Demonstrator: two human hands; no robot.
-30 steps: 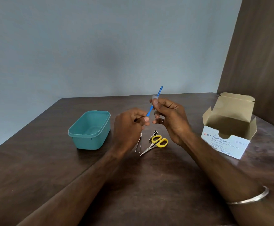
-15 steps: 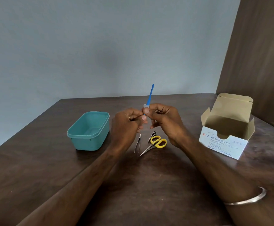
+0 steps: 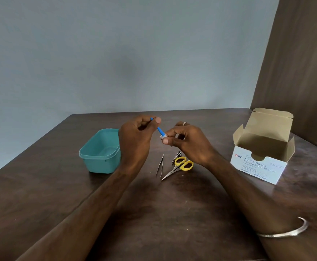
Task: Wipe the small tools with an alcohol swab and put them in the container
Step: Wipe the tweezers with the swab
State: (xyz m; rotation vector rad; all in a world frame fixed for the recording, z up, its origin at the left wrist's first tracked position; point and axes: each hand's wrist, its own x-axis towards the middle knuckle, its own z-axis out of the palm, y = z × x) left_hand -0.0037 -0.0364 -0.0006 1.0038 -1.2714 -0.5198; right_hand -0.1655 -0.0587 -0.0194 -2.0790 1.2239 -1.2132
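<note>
While my left hand point(image 3: 135, 140) pinches the blue tool point(image 3: 160, 130) steady by its upper end, my right hand point(image 3: 187, 143) pinches the swab point(image 3: 163, 136) around its lower end to wipe it, above the worktop point(image 3: 172, 213) near the container point(image 3: 101, 151).

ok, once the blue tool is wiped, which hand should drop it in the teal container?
Left, probably. The left hand already pinches the blue tool by its upper end and sits right beside the teal container. The right hand holds the swab around the tool's lower end, farther away.
</note>
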